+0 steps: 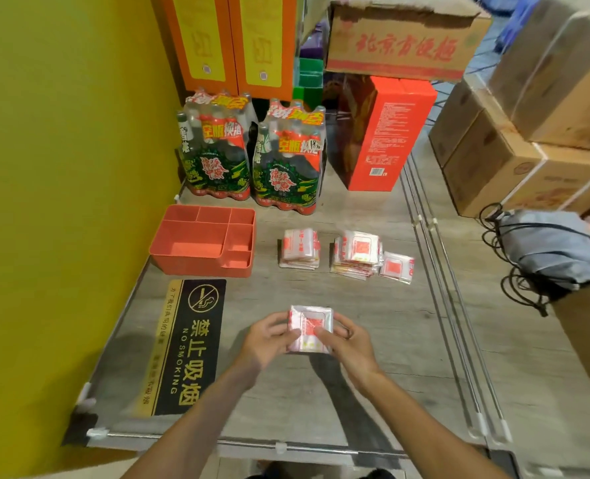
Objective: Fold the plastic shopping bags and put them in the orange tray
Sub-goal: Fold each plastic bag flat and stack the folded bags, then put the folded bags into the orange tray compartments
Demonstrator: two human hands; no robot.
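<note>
A: What is closest to us?

B: 2 bare arms reach out over the wooden table (373, 305). The left hand (269, 335) and the right hand (347, 342) both hold 1 folded bag (310, 328) between them. The fingers of each hand curl around a side of it, and the thumbs press on top.

A: Is the bag in the orange tray (203, 238) yet?

B: No. The bag is just above the table, near the front. The tray sits far back on the left, beside the yellow wall (62, 167). I see nothing in its boxes.

A: Are there more bags?

B: Yes. 1 small pile (299, 248) lies in the middle. A bigger pile (357, 257) lies to its right, with 1 loose bag (397, 266) touching it.

A: How will the bag feel?

B: I think it is very light, thin and soft. It looks shiny, so it may be slippery. It may also spring open if you let go.

A: So where should you hold it?

B: Pinch it flat on 2 sides, like now, so the folds stay shut.
</note>
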